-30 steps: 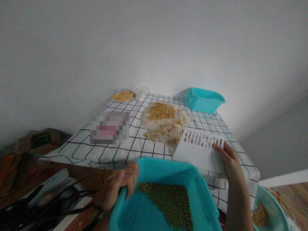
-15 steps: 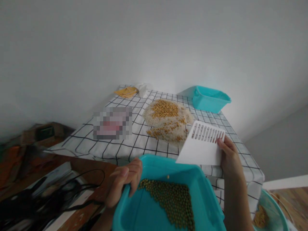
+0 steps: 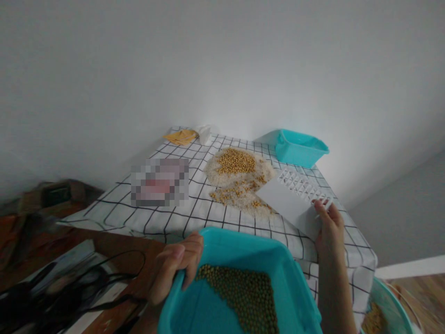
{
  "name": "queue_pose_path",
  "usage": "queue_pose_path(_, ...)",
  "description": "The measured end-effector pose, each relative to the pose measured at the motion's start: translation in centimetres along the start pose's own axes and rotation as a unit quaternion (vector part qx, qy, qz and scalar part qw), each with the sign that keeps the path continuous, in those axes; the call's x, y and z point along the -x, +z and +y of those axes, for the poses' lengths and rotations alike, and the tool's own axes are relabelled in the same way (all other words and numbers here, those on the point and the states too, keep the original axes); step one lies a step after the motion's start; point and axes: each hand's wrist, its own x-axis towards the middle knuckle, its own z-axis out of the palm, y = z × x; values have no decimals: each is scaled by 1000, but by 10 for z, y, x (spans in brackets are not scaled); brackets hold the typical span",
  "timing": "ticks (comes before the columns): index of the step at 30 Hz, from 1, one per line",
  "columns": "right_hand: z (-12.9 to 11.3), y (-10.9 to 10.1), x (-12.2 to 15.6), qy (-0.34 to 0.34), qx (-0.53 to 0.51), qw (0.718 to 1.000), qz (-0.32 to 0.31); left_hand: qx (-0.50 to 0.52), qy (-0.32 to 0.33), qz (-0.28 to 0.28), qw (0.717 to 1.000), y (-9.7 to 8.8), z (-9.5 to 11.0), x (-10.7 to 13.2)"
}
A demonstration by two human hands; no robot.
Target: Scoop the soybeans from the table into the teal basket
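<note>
My left hand (image 3: 181, 260) is closed over the left rim of a teal plastic bin (image 3: 239, 234) at the table's front edge. Inside the bin lies a layer of small round soybeans (image 3: 243, 287), looking greenish in the shade. My right hand (image 3: 328, 227) grips a white slotted plastic scraper (image 3: 292, 202) by its right side. The scraper is tilted, with its left corner close to a spread pile of rice-like pale grains (image 3: 215, 174). Yellow soybeans (image 3: 236, 161) lie on top of these grains and among them.
A second teal bin (image 3: 301, 148) stands at the table's back right. At the back left are a yellow cloth (image 3: 181, 137) and a crumpled white item (image 3: 204, 134). A blurred-out patch (image 3: 160, 183) covers something at left. Cables (image 3: 104, 278) lie lower left; a teal basket (image 3: 396, 301) stands lower right.
The scraper has turned, its slotted end swinging down to the right and its left corner moving toward the grains. A loose bean above the bin is gone from view. My left hand stays on the rim.
</note>
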Motion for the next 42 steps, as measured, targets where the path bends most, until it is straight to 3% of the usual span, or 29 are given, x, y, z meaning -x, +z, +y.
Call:
queue_pose_path(22,-12,5,13,-18,40,994,-101,-16,-26,15,999,0,4,4)
queue_pose_path(30,-10,2,13,-31,34,995,-87,-24,-34,12,999,-3,4,6)
queue_pose_path(37,-14,6,17,-54,38,992,-103,-10,-60,80,995,5,3,8)
queue_pose_path(42,-15,6,17,-67,55,989,-119,-6,-19,16,1000,3,5,3)
